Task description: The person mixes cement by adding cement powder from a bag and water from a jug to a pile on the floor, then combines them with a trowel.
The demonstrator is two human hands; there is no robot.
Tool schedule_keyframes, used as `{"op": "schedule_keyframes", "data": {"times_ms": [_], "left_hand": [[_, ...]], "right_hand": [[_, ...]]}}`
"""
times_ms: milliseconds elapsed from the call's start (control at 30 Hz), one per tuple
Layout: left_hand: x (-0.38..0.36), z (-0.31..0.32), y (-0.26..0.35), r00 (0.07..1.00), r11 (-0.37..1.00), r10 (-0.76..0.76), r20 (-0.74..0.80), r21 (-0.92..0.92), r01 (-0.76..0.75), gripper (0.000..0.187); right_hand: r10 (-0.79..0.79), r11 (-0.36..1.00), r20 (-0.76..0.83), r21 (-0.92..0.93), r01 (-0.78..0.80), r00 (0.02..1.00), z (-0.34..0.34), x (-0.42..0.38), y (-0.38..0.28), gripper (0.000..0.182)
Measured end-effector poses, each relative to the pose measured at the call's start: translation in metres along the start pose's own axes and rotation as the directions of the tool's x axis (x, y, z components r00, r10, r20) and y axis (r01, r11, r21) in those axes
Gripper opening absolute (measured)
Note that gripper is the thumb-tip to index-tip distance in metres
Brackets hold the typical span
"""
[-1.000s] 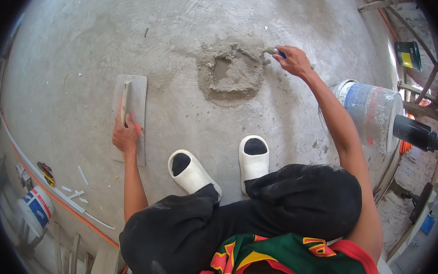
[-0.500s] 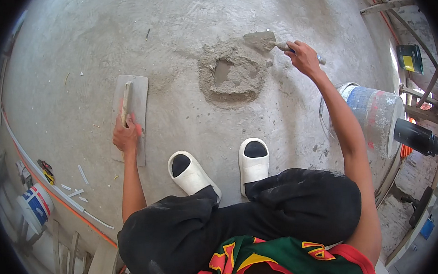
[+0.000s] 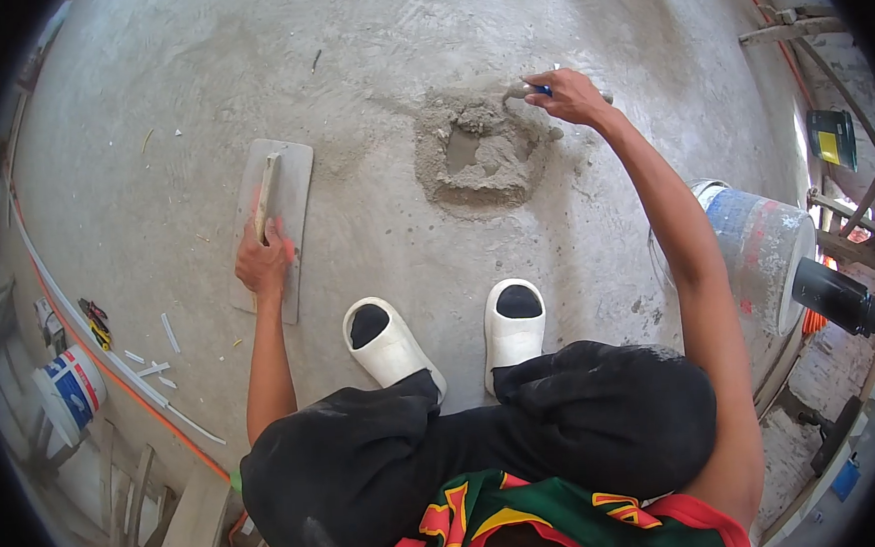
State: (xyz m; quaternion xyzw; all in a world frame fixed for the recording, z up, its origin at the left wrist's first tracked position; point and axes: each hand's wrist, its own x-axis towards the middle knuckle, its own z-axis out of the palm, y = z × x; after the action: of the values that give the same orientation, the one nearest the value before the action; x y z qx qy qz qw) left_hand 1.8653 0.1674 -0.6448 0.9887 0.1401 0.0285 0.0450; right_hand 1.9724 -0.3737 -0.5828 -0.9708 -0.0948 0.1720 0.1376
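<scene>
My left hand (image 3: 264,259) is closed around the handle of a rectangular plastering float (image 3: 295,187), which rests on the concrete floor. In my right hand (image 3: 572,96) is the handle of a trowel (image 3: 524,92), tilted at the upper right rim of a wet mortar patch (image 3: 492,175). From this angle the trowel's blade is mostly hidden. The mortar forms a rough ring around a smooth, wet hollow (image 3: 462,150), with a fresh lump (image 3: 476,117) at its far side.
A mortar-stained bucket (image 3: 756,244) lies on its side at right, beside a black cylinder (image 3: 835,294). A dark green pail (image 3: 831,139) stands farther back. Left are a white-blue bucket (image 3: 71,396), pliers (image 3: 94,323), plastic strips (image 3: 171,333) and an orange hose (image 3: 113,379). My white slippers (image 3: 394,341) are below the patch.
My right hand has moved left with the trowel, whose blade has tipped from lying flat to steep. A mortar lump now sits on the patch's far side. The left hand stays on the float.
</scene>
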Motion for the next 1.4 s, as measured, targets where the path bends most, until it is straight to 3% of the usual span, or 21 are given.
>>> {"op": "schedule_keyframes", "data": {"times_ms": [67, 167, 267, 400, 500, 600, 700, 800, 933, 1100, 1200, 1300, 1400], "left_hand": [[0.0, -0.002, 0.001, 1.0, 1.0, 0.004, -0.002, 0.0, -0.004, 0.036], [-0.001, -0.001, 0.001, 1.0, 1.0, 0.006, -0.011, 0.002, -0.006, 0.037], [-0.002, -0.004, 0.004, 1.0, 1.0, 0.0, -0.002, 0.001, 0.0, 0.037], [-0.001, -0.001, 0.001, 1.0, 1.0, 0.004, -0.006, -0.008, -0.004, 0.037], [-0.001, -0.002, 0.002, 1.0, 1.0, 0.012, -0.019, -0.023, -0.012, 0.036], [-0.001, -0.002, 0.002, 1.0, 1.0, -0.018, 0.008, -0.002, 0.018, 0.036], [0.0, 0.0, 0.0, 1.0, 1.0, -0.005, -0.013, -0.009, 0.005, 0.037], [0.0, 0.004, -0.002, 1.0, 1.0, -0.006, 0.001, 0.021, 0.006, 0.037], [0.0, 0.005, -0.003, 1.0, 1.0, -0.006, 0.006, 0.01, 0.006, 0.038], [-0.001, 0.004, -0.003, 1.0, 1.0, 0.005, -0.01, -0.011, -0.005, 0.038], [-0.001, 0.004, -0.003, 1.0, 1.0, 0.01, -0.016, 0.01, -0.01, 0.038], [-0.002, 0.004, -0.002, 1.0, 1.0, 0.01, -0.016, 0.0, -0.01, 0.037], [-0.001, 0.007, -0.004, 1.0, 1.0, 0.01, -0.019, 0.018, -0.009, 0.037]], "right_hand": [[0.04, 0.997, -0.017, 0.062, -0.039, 0.999, 0.004, -0.007, 0.008, 0.032], [-0.026, 1.0, -0.117, -0.015, 0.025, 0.993, 0.006, -0.028, 0.006, 0.032], [-0.163, 0.984, -0.218, -0.113, 0.141, 0.962, 0.003, -0.05, -0.004, 0.03], [-0.372, 0.923, -0.383, -0.247, 0.295, 0.845, 0.004, -0.073, -0.008, 0.029], [-0.302, 0.95, -0.465, -0.213, 0.226, 0.832, 0.003, -0.089, 0.005, 0.03], [-0.126, 0.992, -0.373, -0.067, 0.108, 0.919, -0.005, -0.112, 0.028, 0.029], [-0.067, 0.998, -0.078, -0.001, 0.067, 0.995, -0.015, -0.139, 0.041, 0.029], [-0.136, 0.991, 0.143, 0.028, 0.133, 0.98, -0.014, -0.154, 0.034, 0.03], [-0.232, 0.967, 0.279, -0.04, 0.253, 0.932, 0.008, -0.142, 0.029, 0.032], [-0.204, 0.976, 0.213, -0.031, 0.215, 0.956, 0.006, -0.117, 0.015, 0.034], [-0.042, 0.995, 0.251, 0.098, 0.018, 0.967, 0.0, -0.117, 0.013, 0.038], [-0.004, 0.962, 0.288, 0.261, -0.075, 0.958, -0.003, -0.116, 0.015, 0.044], [-0.055, 0.972, 0.222, 0.235, 0.002, 0.974, -0.003, -0.125, 0.001, 0.043]]}}
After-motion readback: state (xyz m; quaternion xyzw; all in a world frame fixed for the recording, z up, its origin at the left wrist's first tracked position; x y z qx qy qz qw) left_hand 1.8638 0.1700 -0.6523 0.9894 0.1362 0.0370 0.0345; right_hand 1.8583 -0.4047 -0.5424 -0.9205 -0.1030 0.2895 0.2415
